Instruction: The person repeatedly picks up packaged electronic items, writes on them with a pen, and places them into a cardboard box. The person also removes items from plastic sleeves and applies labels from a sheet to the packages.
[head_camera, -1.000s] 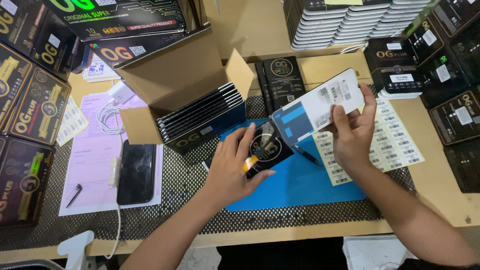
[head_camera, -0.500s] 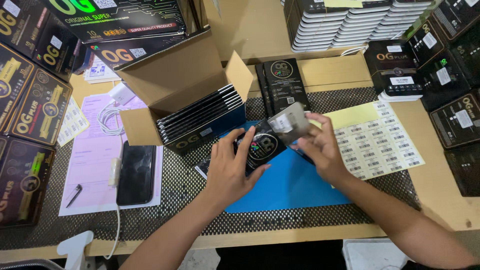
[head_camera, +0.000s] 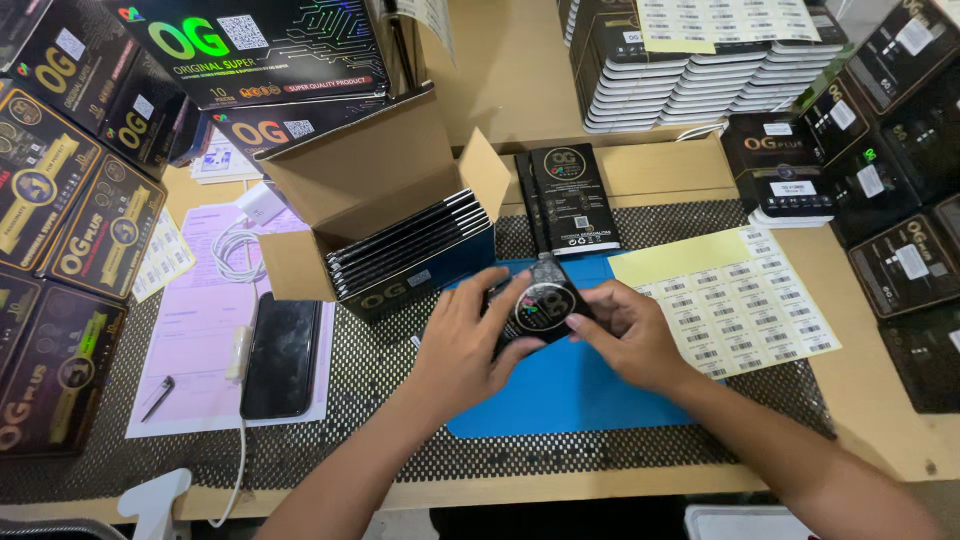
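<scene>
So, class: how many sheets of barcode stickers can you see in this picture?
2. One sticker sheet lies on the mesh mat right of the blue mat, beside the right hand. Another sheet tops the far stack of boxes. Others may be hidden.

A pale wooden desk fills the view from edge to edge — no wall, floor or window shows. A black mesh mat with a fine grid of holes covers most of its middle, and a blue mat lies on top of that, near the front edge. The bare wood shows along the front, at the right side and in a strip at the back, behind an open cardboard box. Black boxes crowd the left side and the right side — stacked and overlapping. The light is even and bright from above, with only soft, short shadows.
</scene>
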